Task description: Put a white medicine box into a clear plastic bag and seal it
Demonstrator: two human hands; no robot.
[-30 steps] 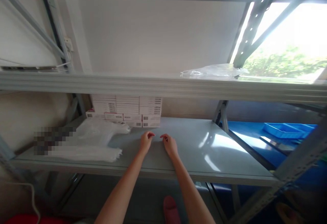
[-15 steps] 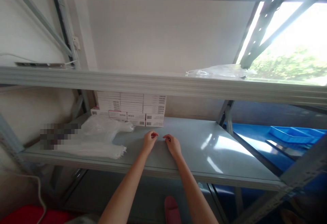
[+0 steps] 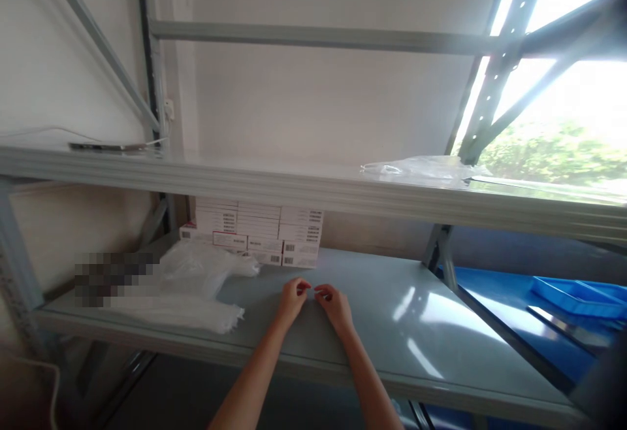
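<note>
This looks like a storeroom or packing area: a grey metal rack point(image 3: 294, 189) has perforated uprights point(image 3: 496, 83), and its lower shelf point(image 3: 386, 312) carries barcoded boxes point(image 3: 259, 240) stacked at the back and pale plastic bags point(image 3: 196, 273) at the left. Beyond that shelf's right end sits a blue tray point(image 3: 571, 296); above it lies clear plastic point(image 3: 421, 168).

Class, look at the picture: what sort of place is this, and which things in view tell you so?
Probably a storeroom or packing area: a grey metal rack, stacked white boxes bearing what look like barcodes, and a blue divided tray beyond the rack suggest it.
</note>
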